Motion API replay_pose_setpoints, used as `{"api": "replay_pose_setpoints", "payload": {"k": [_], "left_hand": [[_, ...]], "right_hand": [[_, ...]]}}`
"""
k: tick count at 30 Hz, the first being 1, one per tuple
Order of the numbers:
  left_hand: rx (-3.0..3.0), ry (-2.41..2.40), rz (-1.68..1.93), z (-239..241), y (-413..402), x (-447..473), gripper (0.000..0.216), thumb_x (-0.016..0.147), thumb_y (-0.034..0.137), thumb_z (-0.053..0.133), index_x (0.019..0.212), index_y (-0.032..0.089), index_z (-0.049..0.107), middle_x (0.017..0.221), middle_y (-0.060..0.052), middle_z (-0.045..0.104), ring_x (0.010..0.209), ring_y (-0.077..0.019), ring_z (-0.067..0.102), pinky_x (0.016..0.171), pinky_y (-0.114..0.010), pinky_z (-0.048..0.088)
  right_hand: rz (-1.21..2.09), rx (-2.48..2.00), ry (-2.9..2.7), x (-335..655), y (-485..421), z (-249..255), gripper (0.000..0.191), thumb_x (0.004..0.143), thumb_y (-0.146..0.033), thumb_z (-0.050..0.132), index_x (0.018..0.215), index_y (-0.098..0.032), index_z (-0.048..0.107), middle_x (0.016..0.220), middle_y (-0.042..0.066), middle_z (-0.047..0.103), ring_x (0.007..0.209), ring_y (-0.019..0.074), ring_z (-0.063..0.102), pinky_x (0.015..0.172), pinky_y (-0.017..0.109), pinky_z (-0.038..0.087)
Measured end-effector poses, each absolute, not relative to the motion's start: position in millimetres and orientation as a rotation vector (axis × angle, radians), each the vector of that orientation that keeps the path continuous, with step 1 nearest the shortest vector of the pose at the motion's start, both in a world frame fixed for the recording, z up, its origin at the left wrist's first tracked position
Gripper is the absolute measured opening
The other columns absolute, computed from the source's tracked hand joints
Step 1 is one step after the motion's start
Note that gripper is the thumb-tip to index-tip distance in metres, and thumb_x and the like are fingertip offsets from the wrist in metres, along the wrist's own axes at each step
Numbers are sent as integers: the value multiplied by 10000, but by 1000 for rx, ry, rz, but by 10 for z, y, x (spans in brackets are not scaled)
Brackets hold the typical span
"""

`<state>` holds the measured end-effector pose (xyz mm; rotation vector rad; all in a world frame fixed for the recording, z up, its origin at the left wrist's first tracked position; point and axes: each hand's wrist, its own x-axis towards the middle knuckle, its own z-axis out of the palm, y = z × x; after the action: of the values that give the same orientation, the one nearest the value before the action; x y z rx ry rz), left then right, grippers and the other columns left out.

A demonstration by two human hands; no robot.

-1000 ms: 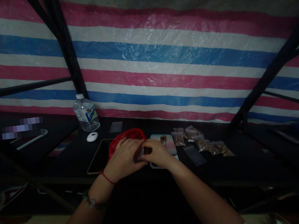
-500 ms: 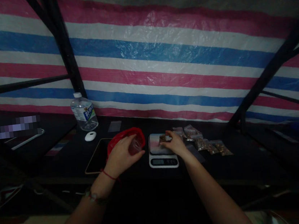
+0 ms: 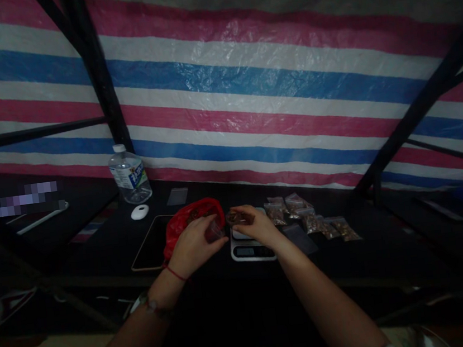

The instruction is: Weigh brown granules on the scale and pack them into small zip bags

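My right hand (image 3: 257,226) holds a small clear cup (image 3: 233,218) with brown bits in it, tipped to the left above the scale. Under that hand sits a white digital scale (image 3: 253,254), its plate partly covered. In my left hand (image 3: 193,245) is a clear plastic bag (image 3: 214,232), its mouth facing the cup; the fingers partly hide it. A red plastic bag (image 3: 174,225) lies open behind my left hand, with brown pieces inside.
Several filled zip bags (image 3: 311,220) lie right of the scale, beside a flat clear bag (image 3: 299,238). Another flat bag (image 3: 177,196), a white mouse (image 3: 140,212), a tablet (image 3: 150,248) and a large clear bottle (image 3: 131,177) are on the left. Striped sheeting (image 3: 240,110) hangs behind.
My right hand has lifted the cup off the scale plate and moved it left, close to the bag in my left hand. My left hand has shifted slightly.
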<state>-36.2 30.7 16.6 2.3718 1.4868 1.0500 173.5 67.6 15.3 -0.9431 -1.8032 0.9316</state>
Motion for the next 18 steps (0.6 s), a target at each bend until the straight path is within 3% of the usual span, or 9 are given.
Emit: {"api": "replay_pose_setpoints", "payload": {"k": [4,7,11,15,18], "left_hand": [[2356,1458,1090,191,296,-376,594,714,482,665,1207,164,570,1181,-136,634,1097,-294,574,968,-430,423],[2339,1431,1113,218,281,-379,599,711,488,669,1196,149,576,1166,-141,638,1080,-294,582,953,-424,432],[2297,1370,1166,246,251,-335,563,711,465,677,1171,153,588,1132,-126,652,1042,-274,602,925,-406,457],[2192,1340,1285,226,239,-267,491,714,410,684,1130,164,599,1090,-100,671,993,-247,627,884,-379,491],[2103,1340,1360,183,248,-239,571,673,389,724,1173,160,574,1121,-105,662,1005,-256,628,886,-386,497]], "right_hand": [[992,-930,-1865,1636,576,315,502,631,-157,720,1108,-200,569,1040,51,633,914,163,626,809,310,505],[959,-923,-1961,1618,538,451,383,648,-140,700,1015,-184,601,972,34,644,864,156,625,779,303,506],[781,-835,-2183,1602,527,649,260,697,-151,689,952,-202,677,1014,43,649,953,173,603,840,320,479],[643,-714,-2274,1545,536,777,311,739,-183,686,1046,-230,680,1069,53,644,1015,185,588,893,344,459],[683,-697,-2204,1502,537,788,376,755,-200,676,1128,-241,644,1103,57,645,1023,187,594,900,351,466]]}}
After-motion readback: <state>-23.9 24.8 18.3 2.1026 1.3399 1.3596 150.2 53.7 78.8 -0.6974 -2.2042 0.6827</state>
